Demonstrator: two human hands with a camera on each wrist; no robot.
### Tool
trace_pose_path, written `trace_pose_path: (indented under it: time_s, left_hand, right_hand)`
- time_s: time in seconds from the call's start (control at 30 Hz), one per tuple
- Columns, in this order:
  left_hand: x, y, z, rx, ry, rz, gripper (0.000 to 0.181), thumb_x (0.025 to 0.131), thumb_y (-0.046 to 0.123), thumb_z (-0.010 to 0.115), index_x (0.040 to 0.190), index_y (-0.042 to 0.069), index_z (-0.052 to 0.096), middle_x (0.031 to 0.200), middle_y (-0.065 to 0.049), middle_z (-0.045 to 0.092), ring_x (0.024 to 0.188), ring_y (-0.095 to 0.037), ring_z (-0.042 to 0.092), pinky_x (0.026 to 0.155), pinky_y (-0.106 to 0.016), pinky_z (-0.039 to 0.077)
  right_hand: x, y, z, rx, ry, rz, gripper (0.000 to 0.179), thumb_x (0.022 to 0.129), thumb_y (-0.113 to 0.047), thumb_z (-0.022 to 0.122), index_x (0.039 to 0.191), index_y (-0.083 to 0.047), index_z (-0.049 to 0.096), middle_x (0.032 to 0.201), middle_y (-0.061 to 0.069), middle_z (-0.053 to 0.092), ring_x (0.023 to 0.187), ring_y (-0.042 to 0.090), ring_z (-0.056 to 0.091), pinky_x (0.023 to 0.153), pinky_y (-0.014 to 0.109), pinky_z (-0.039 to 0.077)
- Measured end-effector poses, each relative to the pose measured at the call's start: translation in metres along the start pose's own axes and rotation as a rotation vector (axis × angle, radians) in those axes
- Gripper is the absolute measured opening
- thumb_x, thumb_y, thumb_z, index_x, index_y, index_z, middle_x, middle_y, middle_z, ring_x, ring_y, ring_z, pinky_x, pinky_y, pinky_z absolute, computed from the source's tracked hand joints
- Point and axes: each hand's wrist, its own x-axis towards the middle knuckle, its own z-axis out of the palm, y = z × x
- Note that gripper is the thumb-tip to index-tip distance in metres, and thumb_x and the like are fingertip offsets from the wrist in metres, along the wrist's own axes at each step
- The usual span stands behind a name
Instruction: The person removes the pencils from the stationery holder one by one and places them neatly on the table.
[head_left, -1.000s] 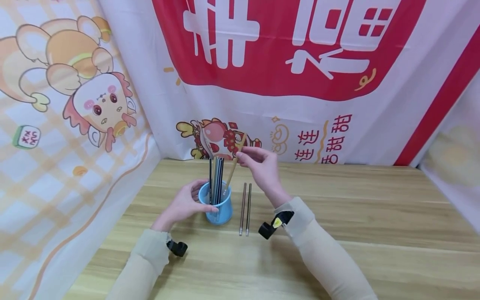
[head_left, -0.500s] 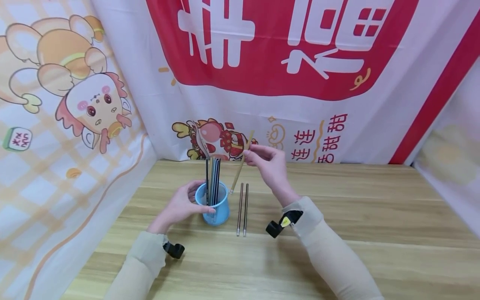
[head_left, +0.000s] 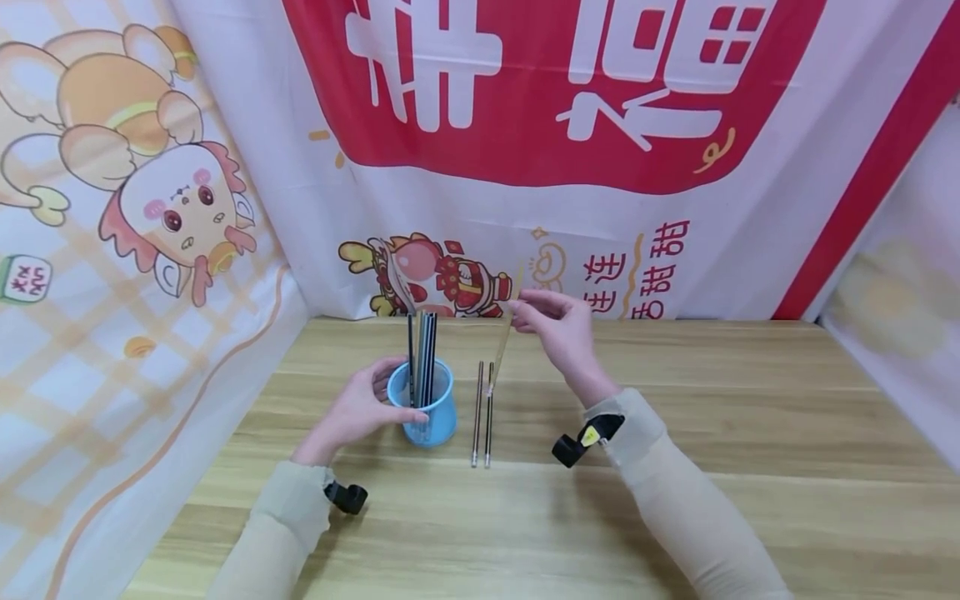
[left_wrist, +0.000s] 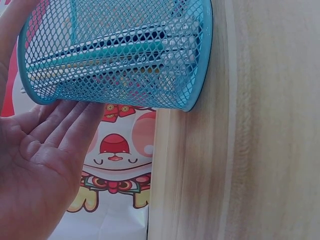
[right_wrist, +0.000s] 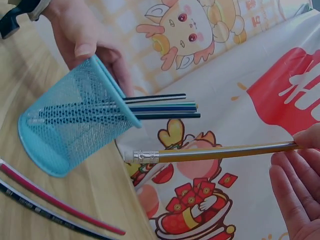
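A blue mesh pencil cup (head_left: 444, 417) stands upright on the wooden table, with several dark, tan and teal pencils (head_left: 424, 358) leaning in it. My left hand (head_left: 362, 410) grips the cup from the left, thumb across its front and fingers around the back. In the right wrist view, a yellow pencil (right_wrist: 225, 151) with a white eraser and silver ferrule is pinched near its far end by my right hand (head_left: 561, 329). It slants in the air, eraser end down, over the top of two pencils on the table: a reddish one (head_left: 477, 414) and a black one (head_left: 489, 429).
Behind the table (head_left: 712, 400) hangs a white cloth (head_left: 262, 192) with red print, close past my right fingertips. Another printed cloth (head_left: 67, 350) runs along the left side. Wood surface extends to the right of the two pencils.
My right hand has drawn the yellow pencil out of the cup and carried it right, over the two lying pencils. My left hand has kept its grip on the cup.
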Motion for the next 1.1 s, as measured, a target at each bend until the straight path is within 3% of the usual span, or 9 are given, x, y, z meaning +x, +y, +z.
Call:
trace_pose_path:
  time_s: [0.47, 1.1]
  left_hand:
    - [0.001, -0.007, 0.0, 0.009, 0.003, 0.011, 0.097, 0.068, 0.029, 0.097, 0.148, 0.005, 0.047, 0.144, -0.015, 0.053, 0.132, -0.033, 0.052, 0.112, -0.048, 0.04]
    - [0.001, -0.005, -0.001, 0.011, 0.008, 0.015, 0.093, 0.071, 0.028, 0.096, 0.147, 0.007, 0.048, 0.145, -0.015, 0.053, 0.133, -0.034, 0.051, 0.113, -0.05, 0.038]
  right_hand:
    - [0.001, 0.029, -0.009, -0.068, -0.003, 0.128, 0.032, 0.09, -0.011, 0.079, 0.116, 0.006, 0.071, 0.1, 0.019, 0.074, 0.077, 0.024, 0.074, 0.075, 0.035, 0.063]
    - [-0.007, 0.083, 0.0, -0.127, -0.121, 0.43, 0.035, 0.09, -0.002, 0.075, 0.122, 0.007, 0.068, 0.1, 0.019, 0.074, 0.076, 0.026, 0.073, 0.078, 0.042, 0.062]
